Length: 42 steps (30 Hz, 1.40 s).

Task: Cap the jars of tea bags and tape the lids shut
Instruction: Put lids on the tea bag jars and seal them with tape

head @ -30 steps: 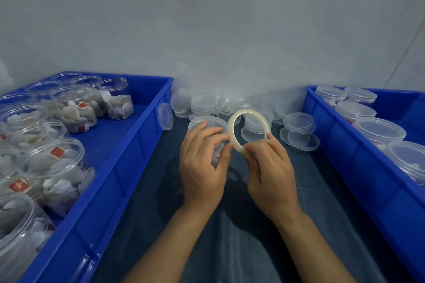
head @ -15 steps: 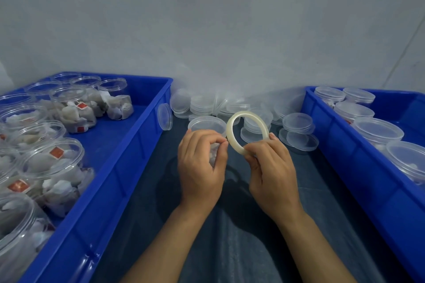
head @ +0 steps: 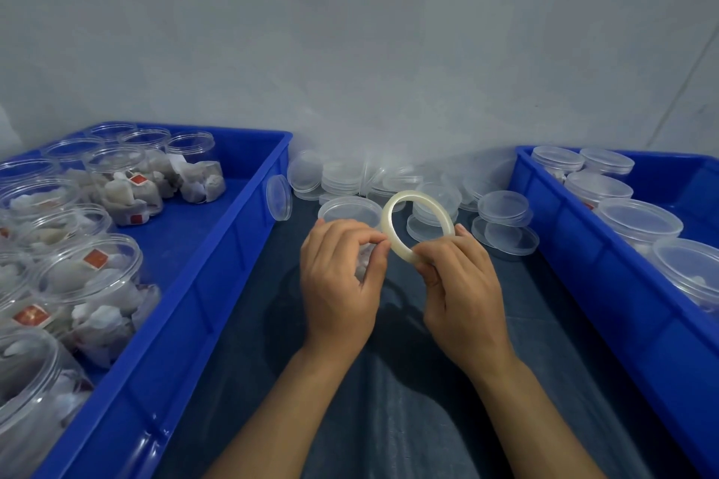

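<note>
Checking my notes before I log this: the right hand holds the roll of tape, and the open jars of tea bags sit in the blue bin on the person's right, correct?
Not quite. The right hand does hold the roll of tape, but the head view shows the open jars of tea bags in the left blue bin; the right blue bin holds capped jars.

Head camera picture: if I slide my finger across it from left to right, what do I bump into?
Left blue bin of open tea bag jars → lone lid leaning on the bin wall → left hand → tape roll → right hand → right blue bin of capped jars.
</note>
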Tool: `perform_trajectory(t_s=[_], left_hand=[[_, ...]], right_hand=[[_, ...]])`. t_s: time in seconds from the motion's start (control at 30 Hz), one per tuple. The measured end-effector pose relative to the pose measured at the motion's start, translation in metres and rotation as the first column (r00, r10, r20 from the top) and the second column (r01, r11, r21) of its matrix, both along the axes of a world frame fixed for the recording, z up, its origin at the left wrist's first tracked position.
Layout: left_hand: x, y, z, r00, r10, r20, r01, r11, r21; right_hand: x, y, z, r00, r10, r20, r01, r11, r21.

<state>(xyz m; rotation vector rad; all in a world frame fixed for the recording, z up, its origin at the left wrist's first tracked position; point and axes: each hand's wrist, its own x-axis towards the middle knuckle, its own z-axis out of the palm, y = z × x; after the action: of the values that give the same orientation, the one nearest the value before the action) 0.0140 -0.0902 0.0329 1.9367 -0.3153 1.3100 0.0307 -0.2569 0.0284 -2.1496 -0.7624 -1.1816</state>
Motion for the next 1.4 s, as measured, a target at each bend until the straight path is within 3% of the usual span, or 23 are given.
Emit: perform_trajectory(t_s=[0.47,0.8,1.4], left_hand=[[-0.002,0.001,0.003,0.999,0.003,-0.033,-0.005,0.998,-0.056],[-0.001,0.001,0.003,0.999,0.006,-0.044,-0.004,0.999,0.045],[-0.005,0.002,0.004,1.000,-0.005,0.020,0.004,1.000,0.008]], right_hand=[[-0.004,-0.005,0.004,0.997,-0.073,-0.011,0.073,0.995,0.069],[-0.006,-0.002,0.008,0.999,-0.047,0.024,0.047,0.999,-0.016],[-0.010,-0.002,0.011,0.988,-0.136,0.073,0.138,0.990,-0.033]])
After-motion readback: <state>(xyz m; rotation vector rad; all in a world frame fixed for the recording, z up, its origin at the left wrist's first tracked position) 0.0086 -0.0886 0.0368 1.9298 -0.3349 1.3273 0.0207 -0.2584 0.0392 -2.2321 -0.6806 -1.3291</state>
